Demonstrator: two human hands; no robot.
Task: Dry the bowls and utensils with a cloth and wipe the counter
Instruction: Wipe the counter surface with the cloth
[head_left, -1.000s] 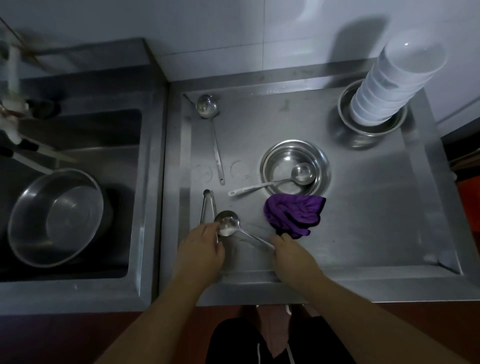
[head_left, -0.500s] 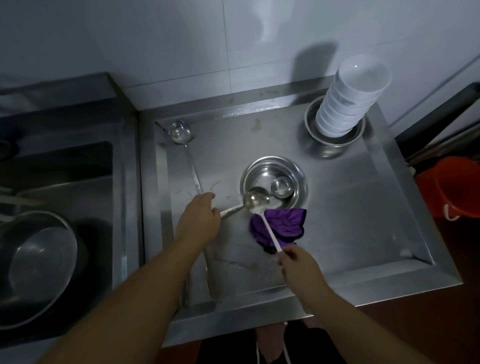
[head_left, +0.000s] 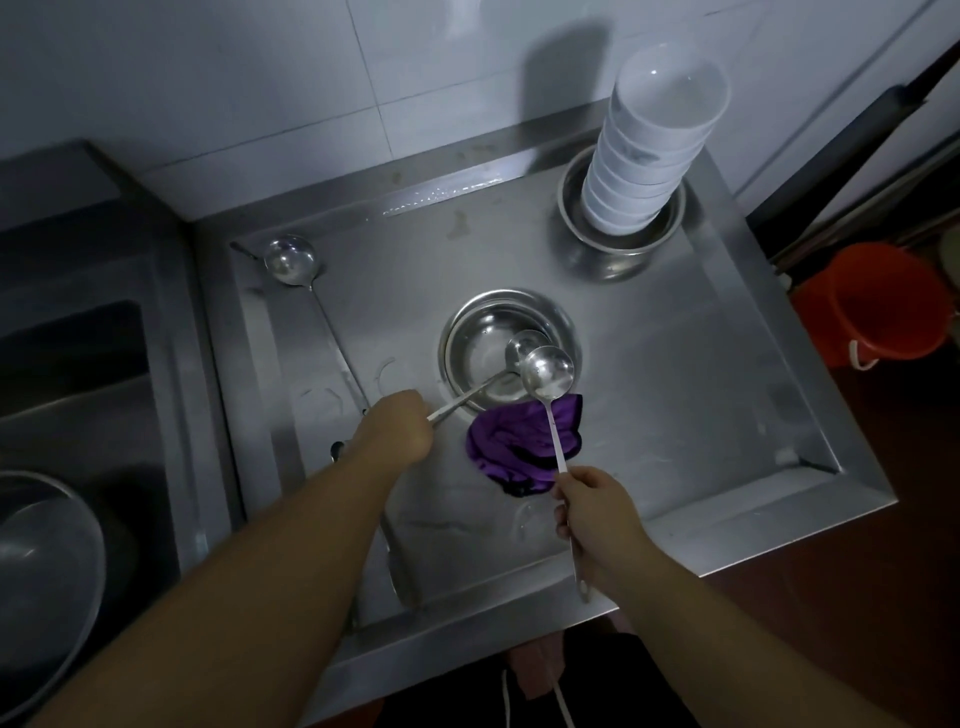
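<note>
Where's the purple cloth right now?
The purple cloth lies on the counter, just in front of the steel bowl, between both hands.

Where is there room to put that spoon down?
Bare counter lies right of the steel bowl and purple cloth, below the white bowl stack. Another patch sits between the far ladle and bowl. Around the hands it is crowded.

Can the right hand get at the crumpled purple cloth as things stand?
Probably not straight away: the right hand is right beside the crumpled purple cloth, but its fingers grip a long-handled steel ladle whose handle crosses over the cloth. It would need to set that down.
</note>
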